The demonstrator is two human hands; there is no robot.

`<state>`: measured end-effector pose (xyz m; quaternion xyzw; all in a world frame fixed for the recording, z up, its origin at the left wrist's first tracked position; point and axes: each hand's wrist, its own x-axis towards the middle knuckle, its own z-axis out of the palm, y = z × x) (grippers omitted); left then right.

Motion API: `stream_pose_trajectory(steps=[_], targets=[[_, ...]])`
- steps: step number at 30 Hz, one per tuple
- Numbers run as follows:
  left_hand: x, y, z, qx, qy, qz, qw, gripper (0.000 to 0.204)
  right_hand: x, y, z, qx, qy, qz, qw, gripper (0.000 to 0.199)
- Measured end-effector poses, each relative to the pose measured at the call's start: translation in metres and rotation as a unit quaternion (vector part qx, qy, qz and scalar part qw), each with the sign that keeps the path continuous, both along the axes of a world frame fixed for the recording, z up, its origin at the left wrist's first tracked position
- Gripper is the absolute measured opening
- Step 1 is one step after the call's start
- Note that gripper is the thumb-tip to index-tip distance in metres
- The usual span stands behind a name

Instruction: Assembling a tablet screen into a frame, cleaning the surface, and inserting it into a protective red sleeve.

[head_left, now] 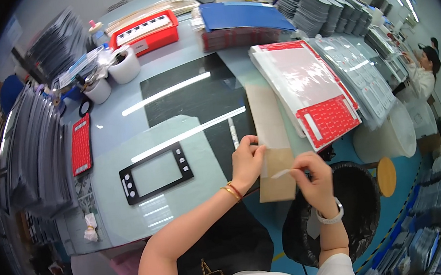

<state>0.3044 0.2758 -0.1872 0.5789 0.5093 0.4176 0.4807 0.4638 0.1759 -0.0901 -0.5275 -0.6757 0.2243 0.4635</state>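
The right hand [313,178] pinches a film [282,173] above the near part of the tan strip [277,189]; it looks light, limp, best held by its end. Left hand [248,163] curls at the strip's left edge, grip unclear.

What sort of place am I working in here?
Probably a factory workshop: grey stacks around the worktable, a black frame lying on it, and a co-worker beyond, at right.
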Motion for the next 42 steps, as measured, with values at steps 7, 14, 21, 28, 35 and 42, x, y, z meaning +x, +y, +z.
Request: stream_pose_trajectory(steps=[7,14,21,28,35,42], targets=[[-0.019,-0.005,0.022,0.112,0.0,-0.014,0.994,0.056,0.011,-0.015,0.004,0.037,0.114,-0.046,0.992,0.006],[-0.179,-0.025,0.038,0.273,0.247,-0.003,0.93,0.091,-0.026,0.005,-0.015,0.005,0.152,-0.025,0.988,0.01],[-0.347,-0.062,0.024,0.082,0.459,0.059,0.883,0.125,-0.145,0.061,-0.008,-0.115,0.167,0.13,0.971,0.007],[-0.365,-0.065,0.017,0.127,0.404,0.032,0.905,0.117,-0.266,0.132,-0.039,-0.129,0.149,0.287,0.937,0.008],[-0.359,-0.091,0.021,0.14,0.383,0.015,0.913,0.115,-0.305,0.139,-0.06,-0.234,0.113,0.343,0.903,0.008],[-0.357,-0.104,0.017,0.151,0.383,0.053,0.91,0.116,-0.309,0.127,-0.066,-0.251,0.1,0.362,0.892,0.008]])
